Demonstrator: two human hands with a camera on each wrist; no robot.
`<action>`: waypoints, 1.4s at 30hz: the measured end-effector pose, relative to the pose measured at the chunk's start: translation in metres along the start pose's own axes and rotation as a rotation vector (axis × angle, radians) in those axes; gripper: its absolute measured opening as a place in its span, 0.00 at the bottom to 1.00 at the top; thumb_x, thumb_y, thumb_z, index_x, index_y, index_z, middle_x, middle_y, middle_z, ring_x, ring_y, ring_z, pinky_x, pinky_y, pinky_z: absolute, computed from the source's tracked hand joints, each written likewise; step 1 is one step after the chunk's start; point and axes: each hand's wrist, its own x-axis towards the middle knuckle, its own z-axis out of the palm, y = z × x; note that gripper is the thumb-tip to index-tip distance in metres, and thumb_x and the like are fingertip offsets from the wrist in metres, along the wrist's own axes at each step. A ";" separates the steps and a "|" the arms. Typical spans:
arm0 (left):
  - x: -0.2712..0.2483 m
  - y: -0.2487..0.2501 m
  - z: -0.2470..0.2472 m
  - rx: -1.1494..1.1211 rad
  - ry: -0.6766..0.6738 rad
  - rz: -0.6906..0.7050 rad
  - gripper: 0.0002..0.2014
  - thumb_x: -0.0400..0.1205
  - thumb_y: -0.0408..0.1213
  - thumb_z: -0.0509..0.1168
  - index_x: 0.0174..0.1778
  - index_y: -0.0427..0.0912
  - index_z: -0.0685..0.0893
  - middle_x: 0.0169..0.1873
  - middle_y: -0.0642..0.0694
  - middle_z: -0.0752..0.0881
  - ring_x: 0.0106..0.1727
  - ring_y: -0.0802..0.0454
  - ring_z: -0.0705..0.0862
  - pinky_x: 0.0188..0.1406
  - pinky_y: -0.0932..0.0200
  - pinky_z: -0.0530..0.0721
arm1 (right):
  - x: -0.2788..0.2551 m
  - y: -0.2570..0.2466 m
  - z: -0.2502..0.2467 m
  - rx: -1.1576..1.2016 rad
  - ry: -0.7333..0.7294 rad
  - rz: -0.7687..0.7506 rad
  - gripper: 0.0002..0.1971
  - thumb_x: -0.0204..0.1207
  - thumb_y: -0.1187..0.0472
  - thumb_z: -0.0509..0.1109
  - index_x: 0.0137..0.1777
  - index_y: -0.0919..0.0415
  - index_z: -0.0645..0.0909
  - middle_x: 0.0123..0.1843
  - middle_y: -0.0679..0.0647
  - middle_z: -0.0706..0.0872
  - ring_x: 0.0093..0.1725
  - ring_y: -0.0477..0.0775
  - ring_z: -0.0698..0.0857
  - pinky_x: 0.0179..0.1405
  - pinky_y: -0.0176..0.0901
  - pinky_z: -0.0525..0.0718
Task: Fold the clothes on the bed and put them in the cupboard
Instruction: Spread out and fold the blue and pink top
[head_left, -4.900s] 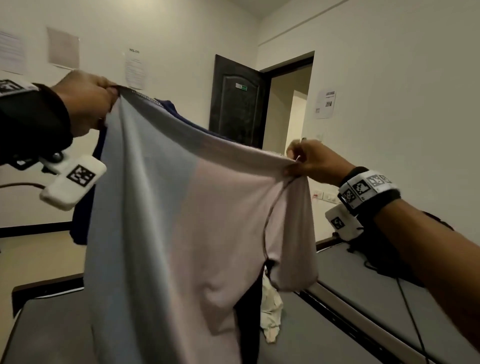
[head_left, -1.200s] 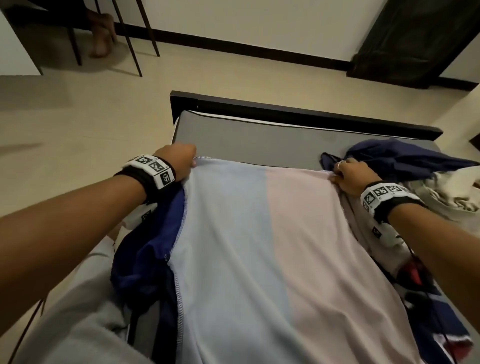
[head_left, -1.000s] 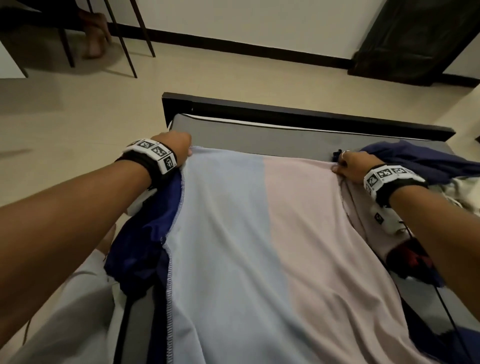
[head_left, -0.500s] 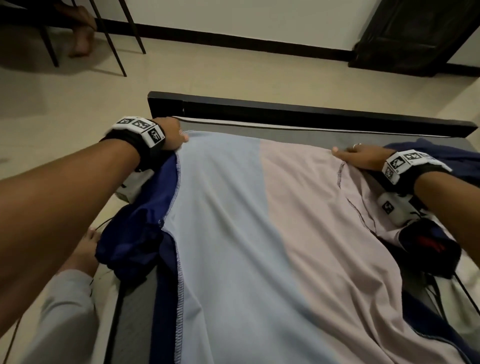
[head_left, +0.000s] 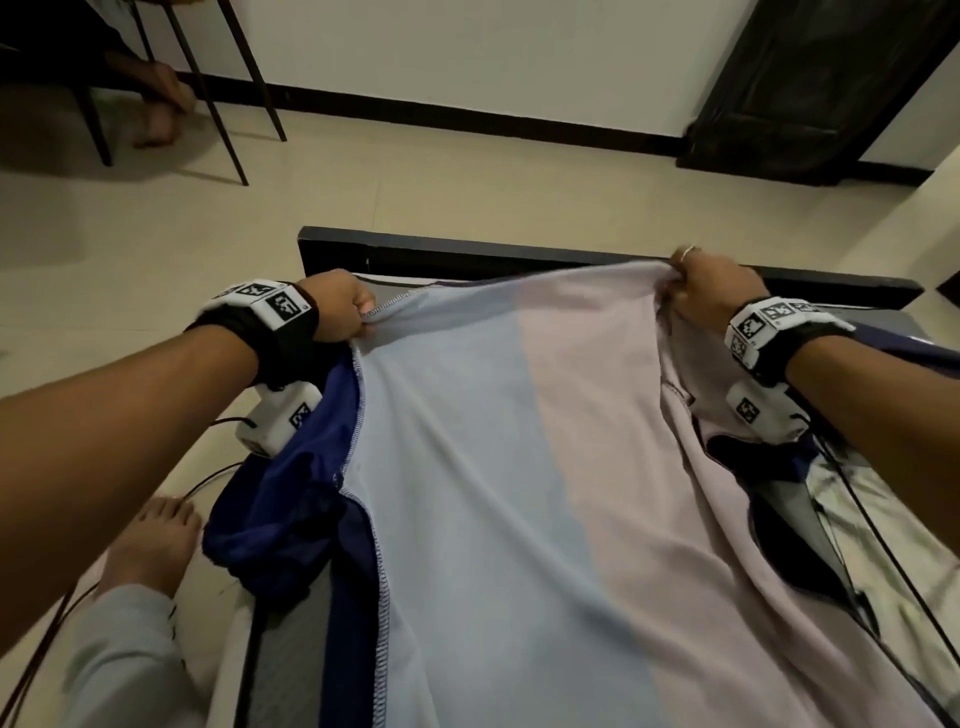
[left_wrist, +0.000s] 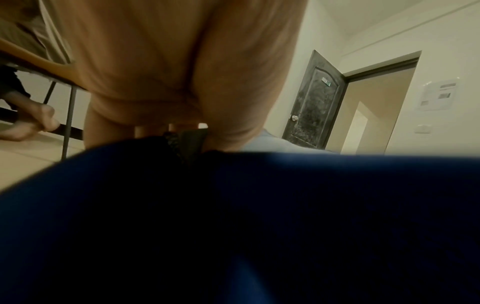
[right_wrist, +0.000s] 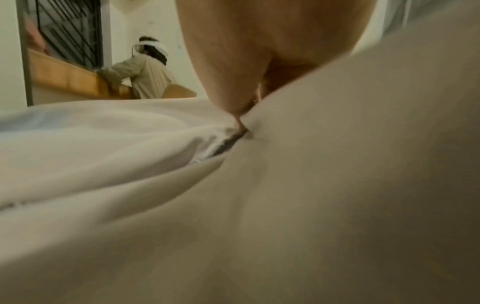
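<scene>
A light blue and pale pink shirt (head_left: 519, 467) lies stretched over the grey bed (head_left: 285, 675), with a dark blue sleeve (head_left: 280, 525) bunched at its left side. My left hand (head_left: 358, 312) pinches the shirt's far left corner. My right hand (head_left: 680, 280) grips the far right corner and holds it lifted off the bed. In the right wrist view the fingers (right_wrist: 233, 86) pinch the pale cloth (right_wrist: 337, 185). The left wrist view shows my hand (left_wrist: 182, 72) from behind, with dark blue cloth (left_wrist: 259, 226) filling the lower part.
More clothes (head_left: 883, 519) lie crumpled on the bed at the right. The dark bed frame (head_left: 467, 249) runs along the far edge, with tiled floor (head_left: 415, 171) beyond. Chair legs (head_left: 228, 104) stand at far left, a dark door (head_left: 810, 88) at far right. My foot (head_left: 150, 540) stands beside the bed.
The shirt went from held up in the air to spread on the bed. In the last half second both hands gripped its far corners again and the right one lifted its corner.
</scene>
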 end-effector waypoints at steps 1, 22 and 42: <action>0.001 -0.001 0.000 -0.028 0.016 -0.011 0.15 0.79 0.30 0.70 0.28 0.43 0.76 0.27 0.46 0.76 0.31 0.49 0.72 0.27 0.61 0.68 | -0.001 0.001 0.009 -0.063 -0.147 0.040 0.13 0.80 0.51 0.69 0.61 0.54 0.78 0.56 0.61 0.87 0.52 0.67 0.85 0.53 0.55 0.84; 0.032 0.020 0.009 0.149 0.210 -0.018 0.33 0.76 0.53 0.75 0.70 0.40 0.70 0.64 0.35 0.79 0.60 0.32 0.82 0.52 0.44 0.80 | 0.010 0.016 0.039 0.137 -0.331 0.250 0.28 0.87 0.43 0.57 0.79 0.61 0.69 0.76 0.68 0.77 0.73 0.71 0.78 0.73 0.57 0.74; -0.271 0.103 0.070 0.513 -0.225 0.526 0.16 0.80 0.61 0.64 0.50 0.53 0.82 0.52 0.53 0.80 0.55 0.48 0.80 0.48 0.52 0.72 | -0.286 -0.008 -0.015 0.266 0.044 -0.234 0.07 0.72 0.54 0.68 0.45 0.48 0.87 0.48 0.49 0.83 0.51 0.58 0.81 0.52 0.53 0.80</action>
